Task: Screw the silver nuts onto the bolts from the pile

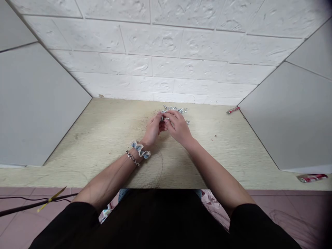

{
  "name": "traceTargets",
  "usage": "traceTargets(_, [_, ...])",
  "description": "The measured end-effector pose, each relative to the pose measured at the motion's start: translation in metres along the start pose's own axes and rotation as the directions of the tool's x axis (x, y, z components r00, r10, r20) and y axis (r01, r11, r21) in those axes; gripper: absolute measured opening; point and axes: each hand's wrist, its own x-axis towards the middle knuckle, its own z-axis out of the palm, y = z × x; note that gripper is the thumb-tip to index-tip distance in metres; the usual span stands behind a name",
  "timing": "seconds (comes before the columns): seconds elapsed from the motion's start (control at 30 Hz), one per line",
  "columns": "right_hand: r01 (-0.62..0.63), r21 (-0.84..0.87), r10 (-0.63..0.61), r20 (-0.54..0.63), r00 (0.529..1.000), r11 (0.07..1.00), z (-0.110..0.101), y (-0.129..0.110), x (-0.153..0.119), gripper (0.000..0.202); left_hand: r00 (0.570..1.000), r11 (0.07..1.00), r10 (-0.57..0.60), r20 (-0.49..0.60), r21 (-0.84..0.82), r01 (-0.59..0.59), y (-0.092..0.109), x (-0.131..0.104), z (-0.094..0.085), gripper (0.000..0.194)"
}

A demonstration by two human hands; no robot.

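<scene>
Both hands are brought close together on the near side of the screws (181,110), which are scattered on the table (103,138). By the left hand (153,129), a small metal piece (162,118) is pinched between the thumb and the fingers, just in front of the screws. By the right hand (178,127), the fingers are curled and their tips are brought to the same piece; whether something is also gripped by them cannot be told, and the exact shape of the piece is too small to be seen. Some of the screws are partly hidden by the right hand. On the left wrist, nearer to the body than the screws, a scrunchie (140,149) and a bracelet (132,158) are worn. Behind the screws, a white brick wall (166,65) is seen. Well to the right of the screws, one red object (232,110) is placed; another red object (313,178) is laid farther right and nearer to the body.
</scene>
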Motion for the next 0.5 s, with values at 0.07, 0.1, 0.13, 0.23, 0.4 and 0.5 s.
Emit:
traceTargets(0.07, [-0.005, -0.004, 0.005, 0.010, 1.000, 1.000, 0.0011, 0.0002, -0.0009, 0.033, 1.000, 1.000, -0.010, -0.012, 0.000, 0.010, -0.0007, -0.0008, 0.0005, 0.034])
traceTargets(0.1, [-0.008, -0.005, 0.009, 0.020, 1.000, 1.000, 0.0013, 0.0002, -0.0011, 0.032, 1.000, 1.000, -0.015, -0.014, 0.005, 0.015, -0.0011, -0.0009, 0.0004, 0.034])
traceTargets(0.13, [-0.014, -0.007, 0.014, 0.032, 0.999, 1.000, 0.0014, 0.0002, -0.0013, 0.032, 1.000, 1.000, -0.020, -0.014, 0.013, 0.020, -0.0014, -0.0009, 0.0001, 0.033])
traceTargets(0.23, [-0.025, -0.005, 0.026, 0.071, 0.997, 1.000, 0.0013, 0.0000, -0.0011, 0.031, 1.000, 0.999, -0.020, -0.013, 0.045, 0.020, -0.0017, -0.0003, -0.0015, 0.030])
traceTargets(0.4, [-0.040, 0.028, 0.037, 0.087, 0.996, 0.999, 0.0009, -0.0009, -0.0001, 0.029, 1.000, 0.994, -0.005, -0.002, 0.108, 0.006, 0.0004, -0.0002, -0.0011, 0.030])
traceTargets(0.5, [-0.048, 0.061, 0.044, 0.066, 0.997, 0.997, 0.0004, -0.0016, 0.0003, 0.028, 0.999, 0.996, -0.022, 0.038, 0.090, 0.019, 0.0021, -0.0015, 0.0010, 0.033])
